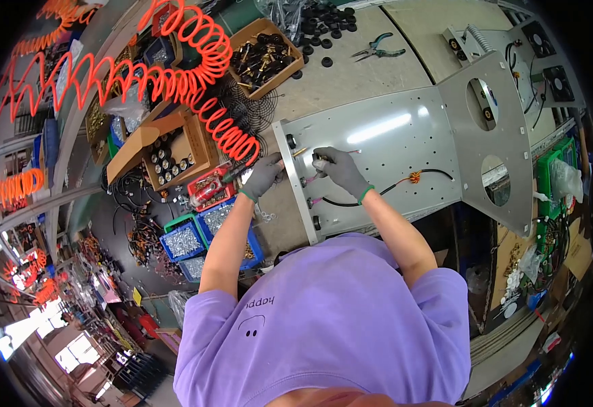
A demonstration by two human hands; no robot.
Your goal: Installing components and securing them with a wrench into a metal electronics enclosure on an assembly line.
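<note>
A grey sheet-metal panel (391, 146) lies before me, its raised flange (298, 183) on the left. My left hand (264, 178), in a grey glove, is closed just outside this flange; what its fingers hold is hidden. A thin brass-coloured piece (300, 152) shows on the inner side, between my hands. Over the panel, my gloved right hand (342, 171) is closed, with a small dark part (319, 159) at its fingertips, too small to name. Below it, a black cable (340, 204) runs to an orange-wound ring (415, 178).
A coiled orange air hose (232, 132) hangs at the left. Cardboard boxes of brass-and-black fittings (264, 57) and round parts (169, 159) stand beyond blue bins of small hardware (182, 242). Pliers (379, 51) lie at the back. A plate with large cut-outs (489, 146) rises on the right.
</note>
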